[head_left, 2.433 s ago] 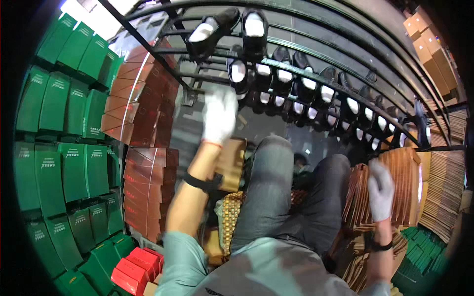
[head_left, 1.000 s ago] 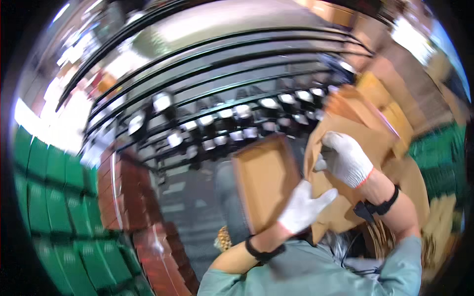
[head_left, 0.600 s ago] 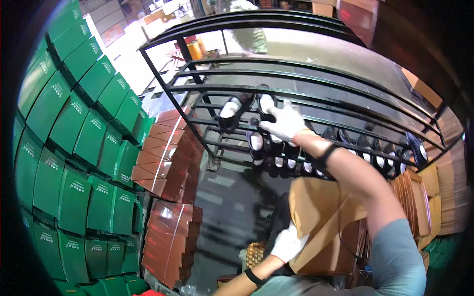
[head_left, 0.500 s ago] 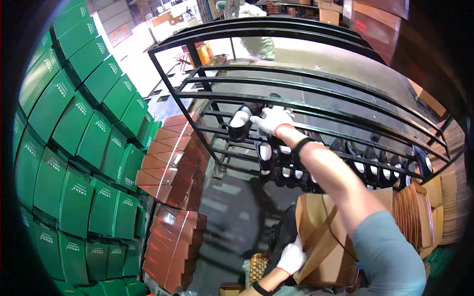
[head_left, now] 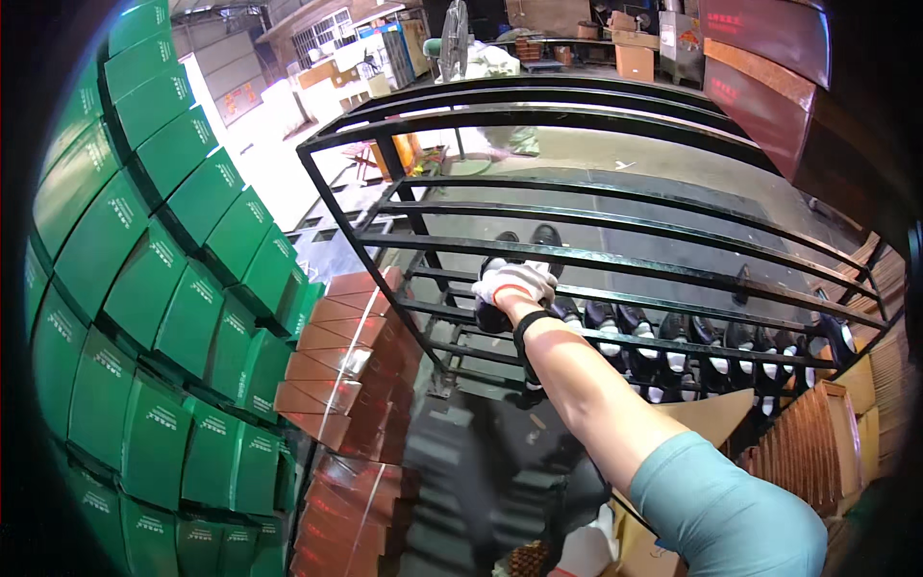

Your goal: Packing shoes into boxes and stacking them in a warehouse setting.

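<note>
My right hand [head_left: 517, 281], in a white glove, reaches across to the left part of a black metal rack [head_left: 538, 252]. Its fingers are curled over a black shoe [head_left: 491, 317] with a white lining, on one of the rack's lower bars. Just beyond the hand, the toes of other black shoes [head_left: 547, 236] show between the bars. My left hand [head_left: 584, 550], also white-gloved, is low at the bottom edge beside an open brown carton [head_left: 646, 543]. Its fingers are blurred and partly cut off, so its grip does not show.
Several black shoes [head_left: 711, 348] line the rack's lower level to the right. Green shoe boxes [head_left: 159, 409] are stacked high at left, with strapped reddish-brown boxes [head_left: 332, 385] beside them. Flat cardboard [head_left: 835, 438] stands at right. A standing fan [head_left: 454, 43] is at the back.
My right hand has gone from above the shoes to close over one on the left. My left hand has shifted down toward the bottom edge. The view has tilted up.
</note>
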